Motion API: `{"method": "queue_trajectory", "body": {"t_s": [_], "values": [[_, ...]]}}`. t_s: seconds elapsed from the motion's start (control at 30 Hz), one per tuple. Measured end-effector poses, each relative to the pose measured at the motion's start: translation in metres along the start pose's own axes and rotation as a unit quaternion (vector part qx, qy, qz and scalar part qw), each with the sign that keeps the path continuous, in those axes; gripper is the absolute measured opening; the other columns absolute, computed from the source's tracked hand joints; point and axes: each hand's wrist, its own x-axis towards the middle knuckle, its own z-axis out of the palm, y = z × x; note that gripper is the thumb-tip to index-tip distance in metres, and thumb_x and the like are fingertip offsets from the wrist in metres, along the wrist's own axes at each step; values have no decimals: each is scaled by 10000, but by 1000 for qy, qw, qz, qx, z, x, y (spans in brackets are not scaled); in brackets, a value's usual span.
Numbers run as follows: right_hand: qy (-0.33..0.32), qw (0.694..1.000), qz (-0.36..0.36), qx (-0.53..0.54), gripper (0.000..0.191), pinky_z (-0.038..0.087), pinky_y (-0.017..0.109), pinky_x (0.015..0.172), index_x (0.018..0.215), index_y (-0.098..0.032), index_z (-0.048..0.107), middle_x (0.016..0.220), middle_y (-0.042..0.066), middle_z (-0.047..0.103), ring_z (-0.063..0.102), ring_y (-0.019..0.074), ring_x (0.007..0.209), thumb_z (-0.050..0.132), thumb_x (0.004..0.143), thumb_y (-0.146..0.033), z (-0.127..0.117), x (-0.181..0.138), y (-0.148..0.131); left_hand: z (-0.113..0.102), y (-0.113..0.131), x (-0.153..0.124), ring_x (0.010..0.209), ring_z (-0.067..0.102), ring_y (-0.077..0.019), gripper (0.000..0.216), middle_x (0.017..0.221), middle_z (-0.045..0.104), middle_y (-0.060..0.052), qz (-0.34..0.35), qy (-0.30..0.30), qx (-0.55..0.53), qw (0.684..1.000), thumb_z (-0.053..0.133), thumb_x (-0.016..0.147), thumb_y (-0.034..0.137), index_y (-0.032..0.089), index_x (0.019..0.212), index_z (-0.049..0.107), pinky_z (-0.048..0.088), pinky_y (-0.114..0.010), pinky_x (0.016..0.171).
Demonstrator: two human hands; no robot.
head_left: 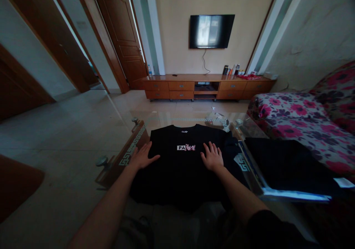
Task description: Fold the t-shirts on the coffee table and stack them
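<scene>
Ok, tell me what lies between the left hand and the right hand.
In the head view, the front of the black T-shirt lies between the left hand and the right hand, with its white-and-pink print.

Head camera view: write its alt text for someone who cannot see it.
The left hand and right hand lie spread, palms down, on a black T-shirt with a white-and-pink chest print, laid out on a clear glass table. Beyond are a low brown wooden cabinet and a black wall-mounted television, with a pink-flowered sofa at right.
</scene>
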Motion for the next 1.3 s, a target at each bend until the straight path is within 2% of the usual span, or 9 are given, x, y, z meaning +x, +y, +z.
{"method": "queue_trajectory", "body": {"t_s": [0.27, 0.37, 0.47, 0.57, 0.77, 0.9, 1.1, 1.2, 1.3], "values": [[-7, 1000, -2, -3, 683, 56, 494, 1235, 1628, -269, 271, 1717, 59, 118, 82, 281, 1568, 277, 1018, -575, -2, -1, -1, -2, -9, 10, 1564, 150, -342, 1167, 1679, 221, -137, 23, 9, -2, 1000, 483, 768, 877, 192, 1645, 132, 7, -552, 1241], [-4, 1000, -2, -5, 684, 56, 493, 1235, 1630, -277, 261, 1717, 57, 122, 82, 279, 1568, 281, 1016, -579, 0, 0, -1, -1, -10, 13, 1557, 198, -316, 947, 1663, 295, -108, 41, 33, -3, 999, 416, 882, 791, 223, 1622, 246, 32, -539, 1247], [-2, 1000, 1, -5, 685, 56, 484, 1237, 1628, -286, 265, 1717, 53, 124, 82, 274, 1568, 287, 1013, -588, 2, 2, -1, -1, -8, 18, 1527, 296, -247, 632, 1614, 411, -83, 50, 91, -6, 995, 239, 1038, 548, 217, 1550, 406, 121, -479, 1256], [-2, 1000, 3, -4, 687, 51, 481, 1238, 1628, -289, 265, 1718, 49, 119, 82, 273, 1569, 286, 1012, -593, 4, 3, 0, 2, -6, 25, 1513, 326, -219, 565, 1612, 414, -82, 79, 109, 4, 991, 243, 1051, 418, 195, 1539, 419, 203, -429, 1246], [7, 1000, -4, 4, 683, 68, 490, 1236, 1621, -283, 288, 1713, 58, 141, 97, 277, 1566, 293, 1011, -589, 3, 2, 2, 13, -12, 27, 1555, 219, -254, 663, 1688, 228, -59, 26, 24, 37, 999, 244, 1031, 553, 268, 1629, 221, 177, -554, 1232], [5, 1000, -2, 2, 678, 58, 507, 1234, 1621, -283, 289, 1715, 60, 129, 88, 288, 1567, 298, 1012, -581, 2, 0, 0, 9, -8, 20, 1562, 184, -287, 699, 1682, 239, -52, -1, 50, 69, 996, 255, 1007, 593, 258, 1620, 270, 121, -598, 1234], [16, 1000, -10, 12, 656, 94, 515, 1226, 1599, -263, 346, 1695, 83, 209, 129, 302, 1556, 362, 1007, -545, -2, 1, -1, -3, 35, 14, 1555, 221, -238, 686, 1676, 267, -93, 59, 170, 65, 982, 308, 1014, 474, 153, 1618, 267, 124, -445, 1273], [47, 998, 4, 35, 561, 206, 475, 1200, 1508, -257, 484, 1637, 90, 340, 257, 282, 1508, 365, 1017, -501, -15, 8, 6, 3, 51, 14, 1552, 230, -235, 712, 1679, 267, -68, 103, 133, 37, 985, 310, 1014, 549, 188, 1625, 250, 195, -425, 1258], [135, 987, 80, 40, 482, 274, 484, 1162, 1415, -239, 559, 1582, 104, 408, 329, 284, 1458, 338, 1029, -427, -31, 13, 21, 13, 49, 15, 1557, 212, -268, 721, 1685, 250, -60, 104, 86, 33, 990, 311, 1003, 615, 225, 1610, 307, 208, -461, 1248]]}}
